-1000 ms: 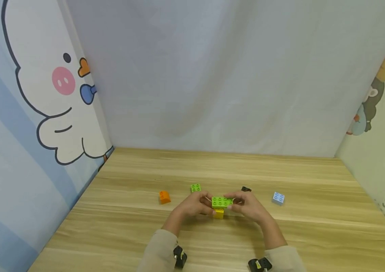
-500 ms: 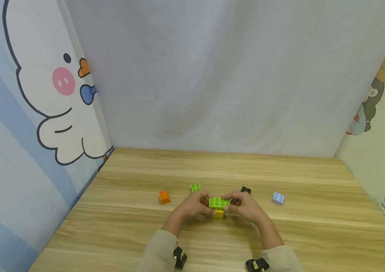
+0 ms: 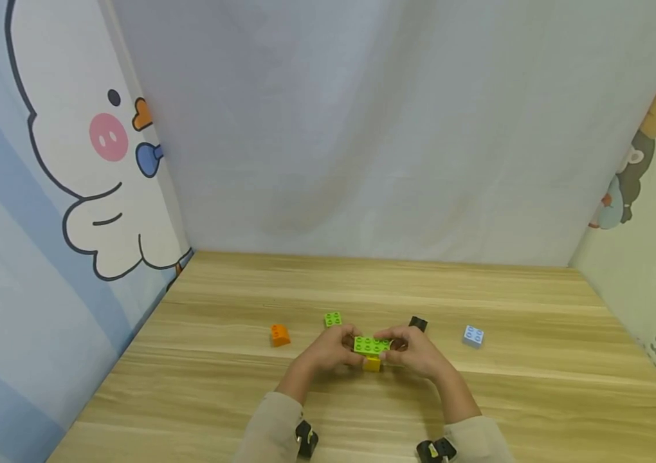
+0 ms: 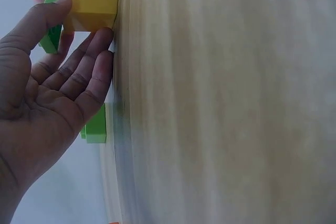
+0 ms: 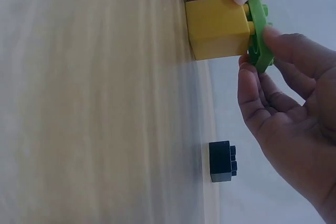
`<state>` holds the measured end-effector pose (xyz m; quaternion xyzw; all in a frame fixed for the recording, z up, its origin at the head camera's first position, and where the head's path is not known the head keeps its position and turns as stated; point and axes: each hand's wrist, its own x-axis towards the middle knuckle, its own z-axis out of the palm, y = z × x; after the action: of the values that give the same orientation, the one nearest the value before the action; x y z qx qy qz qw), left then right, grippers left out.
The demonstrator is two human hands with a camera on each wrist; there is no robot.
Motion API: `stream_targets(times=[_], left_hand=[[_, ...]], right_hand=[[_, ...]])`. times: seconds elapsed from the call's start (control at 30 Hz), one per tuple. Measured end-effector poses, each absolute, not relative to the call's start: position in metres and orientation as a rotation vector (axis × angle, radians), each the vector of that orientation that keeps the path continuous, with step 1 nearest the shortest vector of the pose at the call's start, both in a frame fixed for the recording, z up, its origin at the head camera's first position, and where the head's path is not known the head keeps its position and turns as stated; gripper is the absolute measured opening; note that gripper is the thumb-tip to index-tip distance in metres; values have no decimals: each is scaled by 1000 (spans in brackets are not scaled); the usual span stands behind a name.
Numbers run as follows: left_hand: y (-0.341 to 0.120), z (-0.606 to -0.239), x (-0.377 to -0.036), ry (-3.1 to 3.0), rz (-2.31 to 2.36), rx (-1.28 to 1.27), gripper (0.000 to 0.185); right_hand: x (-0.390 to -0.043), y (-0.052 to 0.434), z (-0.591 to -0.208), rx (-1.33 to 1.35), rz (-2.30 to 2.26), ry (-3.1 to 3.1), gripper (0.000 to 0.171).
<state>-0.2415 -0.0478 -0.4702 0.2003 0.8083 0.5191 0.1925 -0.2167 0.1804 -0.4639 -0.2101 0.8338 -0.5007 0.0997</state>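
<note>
Your two hands meet at the middle of the desk [image 3: 536, 386], over a small stack of bricks. The yellow brick [image 3: 372, 364] stands on the desk, and the flat green plate [image 3: 371, 346] sits on top of it, reaching out past it on both sides.

Your left hand [image 3: 330, 350] is at the left end of the plate. In the left wrist view its thumb lies against the yellow brick and the plate edge, while the other fingers [image 4: 86, 72] are nearly straight and rest beside the brick, close to the desk. So this hand pinches the stack only lightly, with the palm open.

Your right hand [image 3: 415, 352] is at the right end. In the right wrist view its thumb presses on the top of the plate and the fingers [image 5: 252, 98] curl under the plate edge, so it pinches the plate.

Around the stack you have other bricks, all apart from your hands. A small green brick [image 3: 333, 319] lies just behind your left hand. An orange brick [image 3: 280, 335] is further left. A black brick [image 3: 417, 323] lies just behind your right hand, and a light blue brick [image 3: 473, 336] is further right.
</note>
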Motion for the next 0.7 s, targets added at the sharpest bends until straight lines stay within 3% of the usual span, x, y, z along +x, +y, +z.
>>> stream_targets(times=[0.37, 0.7], left_hand=[[-53, -471, -246, 2246, 1462, 703, 31], [-48, -472, -244, 2275, 1447, 603, 35]], right_hand=[[-219, 178, -463, -678, -1409, 2508, 36], [-219, 176, -455, -649, -1347, 2528, 35]])
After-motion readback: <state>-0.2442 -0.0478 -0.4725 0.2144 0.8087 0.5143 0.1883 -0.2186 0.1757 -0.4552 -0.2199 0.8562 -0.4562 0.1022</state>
